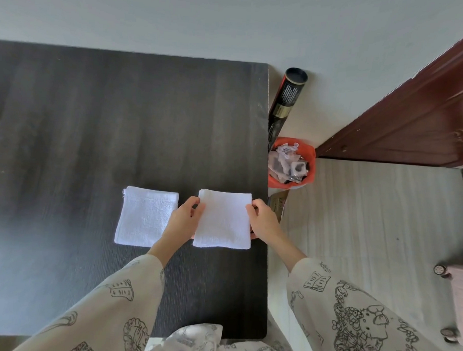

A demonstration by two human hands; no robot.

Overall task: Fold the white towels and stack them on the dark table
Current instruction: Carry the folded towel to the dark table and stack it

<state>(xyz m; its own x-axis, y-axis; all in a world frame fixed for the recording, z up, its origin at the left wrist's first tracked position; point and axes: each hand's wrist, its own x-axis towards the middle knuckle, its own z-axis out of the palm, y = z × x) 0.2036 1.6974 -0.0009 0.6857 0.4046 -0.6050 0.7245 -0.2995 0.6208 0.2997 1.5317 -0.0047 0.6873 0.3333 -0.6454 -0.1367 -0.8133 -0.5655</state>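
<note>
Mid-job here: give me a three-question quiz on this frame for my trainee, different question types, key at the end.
1. True or false: the two folded towels are already stacked.
2. Which hands grip the right folded towel? A) left only B) right only C) both
3. Fill in: the orange bin stands on the floor beside the table's ____ edge.

Key:
1. False. The left folded towel lies apart, beside the other on the dark table.
2. C. The left hand and right hand each pinch a side edge.
3. Right.
</note>
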